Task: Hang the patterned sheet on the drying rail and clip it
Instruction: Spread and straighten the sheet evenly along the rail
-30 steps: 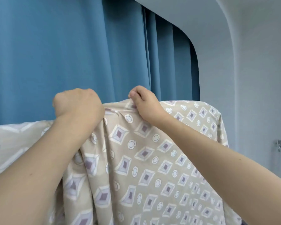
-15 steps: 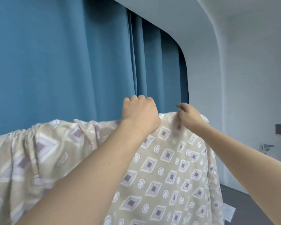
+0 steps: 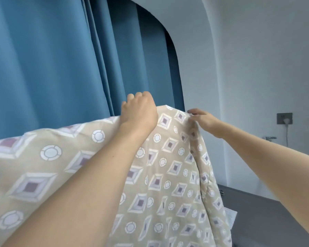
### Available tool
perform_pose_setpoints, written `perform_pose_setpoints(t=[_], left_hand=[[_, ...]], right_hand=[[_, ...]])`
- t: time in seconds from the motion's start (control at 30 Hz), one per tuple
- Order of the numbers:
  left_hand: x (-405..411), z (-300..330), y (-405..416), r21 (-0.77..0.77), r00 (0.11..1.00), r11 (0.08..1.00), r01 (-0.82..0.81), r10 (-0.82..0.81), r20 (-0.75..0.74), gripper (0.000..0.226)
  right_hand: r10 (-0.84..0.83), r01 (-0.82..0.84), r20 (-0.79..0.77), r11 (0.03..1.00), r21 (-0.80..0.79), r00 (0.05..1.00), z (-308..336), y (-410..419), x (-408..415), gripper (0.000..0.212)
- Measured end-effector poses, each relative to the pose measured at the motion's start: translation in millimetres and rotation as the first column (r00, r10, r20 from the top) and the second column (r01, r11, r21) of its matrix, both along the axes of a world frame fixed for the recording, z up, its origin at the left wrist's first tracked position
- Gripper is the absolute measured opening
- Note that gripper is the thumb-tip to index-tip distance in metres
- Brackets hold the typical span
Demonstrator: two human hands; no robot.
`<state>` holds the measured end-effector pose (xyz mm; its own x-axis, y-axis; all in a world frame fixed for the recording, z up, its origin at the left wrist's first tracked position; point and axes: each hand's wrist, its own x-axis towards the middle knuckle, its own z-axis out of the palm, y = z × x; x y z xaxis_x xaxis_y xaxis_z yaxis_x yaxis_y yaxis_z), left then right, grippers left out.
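Note:
The patterned sheet (image 3: 169,177) is beige with white diamonds and circles, draped over a rail that the cloth hides. It hangs down toward me across the lower frame. My left hand (image 3: 139,113) is fisted on the sheet's top fold near the middle. My right hand (image 3: 202,120) pinches the sheet's upper right corner edge, further right. No clip shows in either hand.
A blue curtain (image 3: 57,65) hangs behind the sheet on the left. A white wall (image 3: 257,68) stands to the right, with a grey socket and plug (image 3: 284,118) and a metal tap (image 3: 270,138) below it. Dark floor (image 3: 268,216) lies at lower right.
Both hands slid rightward along the top of the sheet, the right one reaching the corner. The bunched folds on the left have spread flatter. My view turned right.

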<state>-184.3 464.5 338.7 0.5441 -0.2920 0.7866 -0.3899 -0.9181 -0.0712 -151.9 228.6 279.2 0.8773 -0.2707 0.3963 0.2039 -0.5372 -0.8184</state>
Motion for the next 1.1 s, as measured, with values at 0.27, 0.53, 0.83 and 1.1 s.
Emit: perform_pose_setpoints(t=[0.27, 0.53, 0.83, 1.1], left_hand=[[-3.3, -15.5, 5.8, -0.121, 0.989, 0.985, -0.124, 0.132, 0.064, 0.023], [-16.6, -12.0, 51.3, -0.139, 0.922, 0.942, -0.307, 0.33, 0.202, 0.025], [-53.8, 3.6, 125.3, -0.186, 0.871, 0.874, -0.449, 0.474, 0.13, 0.023], [-78.2, 0.4, 77.1, 0.051, 0.946, 0.948, -0.315, 0.309, 0.099, 0.013]], right_hand=[[0.022, 0.007, 0.162, 0.984, -0.178, 0.987, 4.4, 25.3, 29.9, 0.026], [0.179, -0.164, 0.311, 0.984, -0.076, 0.933, 63.4, 77.1, 12.0, 0.03], [0.553, -0.518, 0.082, 0.815, -0.258, 0.829, 99.9, 162.2, -4.3, 0.02], [0.06, -0.094, 0.249, 0.987, 0.128, 0.967, 54.6, 53.7, 10.9, 0.037]])
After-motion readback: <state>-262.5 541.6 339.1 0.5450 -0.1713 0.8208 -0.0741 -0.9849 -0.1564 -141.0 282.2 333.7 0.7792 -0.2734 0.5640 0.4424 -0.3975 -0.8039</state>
